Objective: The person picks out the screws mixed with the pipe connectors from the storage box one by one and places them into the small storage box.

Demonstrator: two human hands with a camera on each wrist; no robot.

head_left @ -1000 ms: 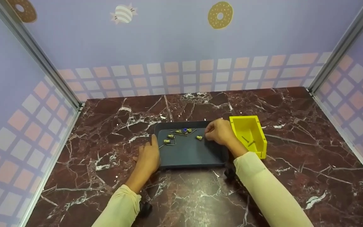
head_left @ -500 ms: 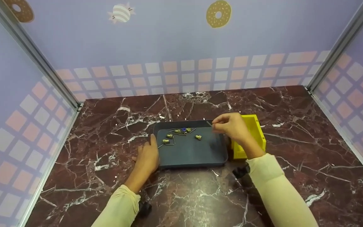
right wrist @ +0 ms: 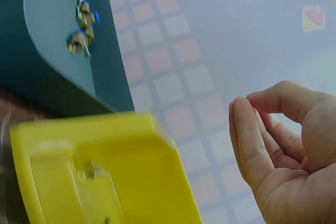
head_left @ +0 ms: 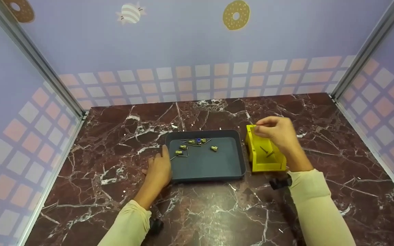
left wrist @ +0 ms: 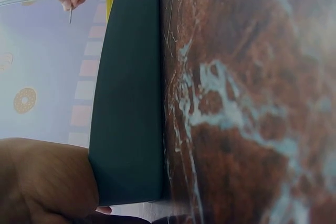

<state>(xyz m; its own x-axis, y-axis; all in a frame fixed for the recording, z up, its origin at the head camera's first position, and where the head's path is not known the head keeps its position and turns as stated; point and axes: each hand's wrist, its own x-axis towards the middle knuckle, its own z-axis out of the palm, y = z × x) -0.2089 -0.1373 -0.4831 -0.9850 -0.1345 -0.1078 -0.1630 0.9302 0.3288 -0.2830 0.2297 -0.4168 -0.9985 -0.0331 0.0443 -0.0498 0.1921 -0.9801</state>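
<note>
A person's right hand [head_left: 279,136] pinches a thin metal piece [left wrist: 70,15] in its tight fingers [right wrist: 251,137] by a yellow bin [head_left: 268,167] where two screws [head_left: 270,154] already lie, the left hand [head_left: 158,171] straight-fingered against a gray tray [head_left: 214,165] whose brass fittings [head_left: 214,148] and hex keys [head_left: 188,152] apparently remain to be handled.

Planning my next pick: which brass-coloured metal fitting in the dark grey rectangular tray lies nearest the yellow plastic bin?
The lone brass-coloured fitting, right of centre in the tray; the other fittings lie farther left, among thin metal rods.
</note>
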